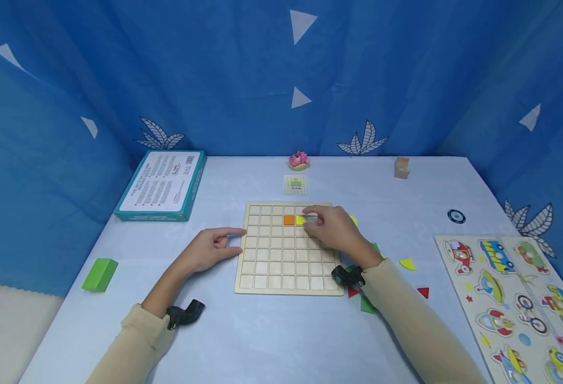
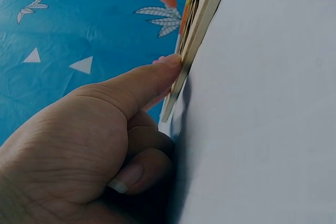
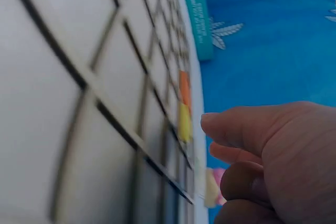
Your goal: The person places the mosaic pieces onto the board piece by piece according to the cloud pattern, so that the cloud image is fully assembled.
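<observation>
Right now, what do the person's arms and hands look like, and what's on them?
The left hand and right hand wear no gloves. The left sleeve and right sleeve are plain beige. A left black device and right black device, small and curved, sit by the cuffs.

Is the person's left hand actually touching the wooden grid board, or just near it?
Touching. The left wrist view shows the left hand with its thumb tip against the wooden grid board's edge, no gap between.
</observation>
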The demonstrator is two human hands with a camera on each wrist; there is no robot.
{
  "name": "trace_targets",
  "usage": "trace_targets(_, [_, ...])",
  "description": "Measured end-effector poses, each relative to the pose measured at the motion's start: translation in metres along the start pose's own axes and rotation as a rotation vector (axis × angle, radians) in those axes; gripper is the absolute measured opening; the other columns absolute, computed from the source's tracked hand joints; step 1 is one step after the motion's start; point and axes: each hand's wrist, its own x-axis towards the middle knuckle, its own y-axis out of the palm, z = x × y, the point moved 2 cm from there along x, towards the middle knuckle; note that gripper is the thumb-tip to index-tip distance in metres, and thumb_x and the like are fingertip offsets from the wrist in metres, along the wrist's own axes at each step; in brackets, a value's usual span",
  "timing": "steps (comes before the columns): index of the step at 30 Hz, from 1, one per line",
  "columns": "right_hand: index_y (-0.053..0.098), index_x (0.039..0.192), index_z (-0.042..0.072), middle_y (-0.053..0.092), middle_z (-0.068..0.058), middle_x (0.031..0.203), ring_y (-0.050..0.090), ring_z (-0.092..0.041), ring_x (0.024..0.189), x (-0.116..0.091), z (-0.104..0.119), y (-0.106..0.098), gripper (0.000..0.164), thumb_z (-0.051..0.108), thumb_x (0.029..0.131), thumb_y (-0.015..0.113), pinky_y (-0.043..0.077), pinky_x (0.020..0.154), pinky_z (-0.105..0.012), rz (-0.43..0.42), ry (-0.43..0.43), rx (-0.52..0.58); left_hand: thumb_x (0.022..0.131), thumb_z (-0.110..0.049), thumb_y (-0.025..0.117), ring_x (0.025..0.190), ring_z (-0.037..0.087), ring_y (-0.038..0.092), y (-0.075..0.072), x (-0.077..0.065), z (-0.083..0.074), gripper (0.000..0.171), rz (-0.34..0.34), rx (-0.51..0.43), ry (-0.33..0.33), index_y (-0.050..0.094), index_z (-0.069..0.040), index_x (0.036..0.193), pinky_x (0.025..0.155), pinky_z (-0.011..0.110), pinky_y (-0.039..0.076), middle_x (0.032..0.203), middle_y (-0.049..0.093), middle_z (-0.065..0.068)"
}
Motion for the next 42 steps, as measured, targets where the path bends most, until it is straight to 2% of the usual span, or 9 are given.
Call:
trace_targets(7, [0.071,0.129,0.014,0.045,-0.003,0.057,0.042,-0.022,0.049,-0.015,-0.014,-0.038,0.034,0.025,0.097,0.073,0.031,0.046,-0.031,-0.043,0.03,0.012,0.091,-0.028,0.08,0.051,0.013,0.033,0.0,-0.001,0.001,0.044,0.002,0.003,-0.021,0.069,-0.018,0.132,0.059,0.03,0.035,0.057,0.036,-0.005])
trace_targets(15, [0.073,0.124,0.011,0.044,-0.004,0.059,0.043,-0.024,0.054,-0.034,-0.055,-0.066,0.03,0.019,0.095,0.075,0.032,0.05,-0.033,-0.109,0.059,-0.019,0.09,-0.028,0.08,0.051,0.013,0.033,0.0,0.0,0.0,0.044,0.004,0.003,-0.006,0.07,-0.018,0.132,0.057,0.029,0.033,0.057,0.035,-0.005])
trace_targets(20, [0.074,0.122,0.012,0.043,-0.005,0.06,0.042,-0.024,0.054,-0.041,-0.078,-0.069,0.029,0.02,0.094,0.076,0.031,0.05,-0.031,-0.101,0.112,-0.026,0.09,-0.028,0.08,0.051,0.013,0.033,0.0,0.0,0.001,0.045,0.009,0.007,-0.01,0.069,-0.018,0.133,0.059,0.029,0.035,0.057,0.035,-0.005])
trace_targets(25, [0.075,0.119,0.008,0.043,-0.004,0.06,0.042,-0.023,0.055,-0.039,-0.089,-0.066,0.03,0.025,0.094,0.076,0.032,0.053,-0.032,-0.083,0.137,-0.039,0.091,-0.027,0.08,0.051,0.014,0.034,0.0,0.0,0.001,0.043,0.004,0.015,-0.028,0.07,-0.021,0.132,0.058,0.029,0.035,0.057,0.036,-0.004])
trace_targets(34, [0.071,0.131,0.015,0.045,-0.005,0.065,0.045,-0.025,0.061,-0.034,-0.098,-0.062,0.042,0.032,0.092,0.078,0.034,0.057,-0.034,-0.004,0.152,-0.013,0.091,-0.027,0.08,0.051,0.014,0.034,0.001,0.0,0.0,0.044,0.008,-0.007,-0.027,0.069,-0.021,0.133,0.058,0.029,0.035,0.057,0.036,-0.003])
trace_targets(38, [0.07,0.133,0.016,0.045,-0.004,0.064,0.046,-0.024,0.061,-0.033,-0.099,-0.057,0.042,0.031,0.094,0.076,0.035,0.057,-0.034,0.036,0.159,-0.005,0.091,-0.027,0.08,0.051,0.014,0.034,0.001,-0.002,0.001,0.044,0.012,-0.003,-0.037,0.069,-0.021,0.133,0.058,0.03,0.035,0.057,0.036,-0.003])
trace_targets(42, [0.07,0.132,0.017,0.045,-0.005,0.064,0.047,-0.025,0.061,-0.032,-0.099,-0.055,0.04,0.03,0.094,0.076,0.036,0.057,-0.034,0.03,0.159,-0.004,0.091,-0.027,0.079,0.051,0.014,0.034,0.001,-0.001,-0.001,0.044,0.006,0.006,-0.026,0.069,-0.021,0.133,0.058,0.03,0.035,0.057,0.036,-0.003])
